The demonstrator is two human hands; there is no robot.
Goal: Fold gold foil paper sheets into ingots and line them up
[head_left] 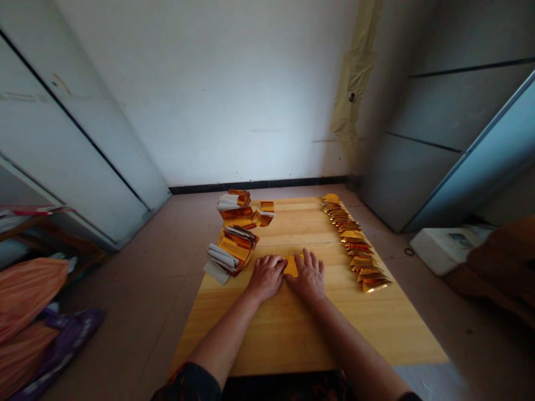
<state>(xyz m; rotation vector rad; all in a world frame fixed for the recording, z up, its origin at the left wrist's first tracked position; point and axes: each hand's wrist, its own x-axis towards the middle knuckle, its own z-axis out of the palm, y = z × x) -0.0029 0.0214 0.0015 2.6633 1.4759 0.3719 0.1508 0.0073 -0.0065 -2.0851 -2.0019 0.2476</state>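
Observation:
A small piece of gold foil paper (291, 266) lies on the wooden table (292, 328) between my two hands. My left hand (264, 277) rests on its left edge with the fingers curled down onto it. My right hand (310, 275) presses on its right side with the fingers stretched flat. Only a narrow strip of the foil shows between the hands. A row of folded gold pieces (355, 242) runs along the table's right side. Stacks of unfolded gold and white sheets (232, 250) sit to the left of my left hand.
More foil stacks (234, 205) and a loose gold piece (265, 213) lie at the table's far end. Orange and purple bags (37, 317) sit on the floor at left. A white box (445, 249) stands on the floor at right, near grey cabinets.

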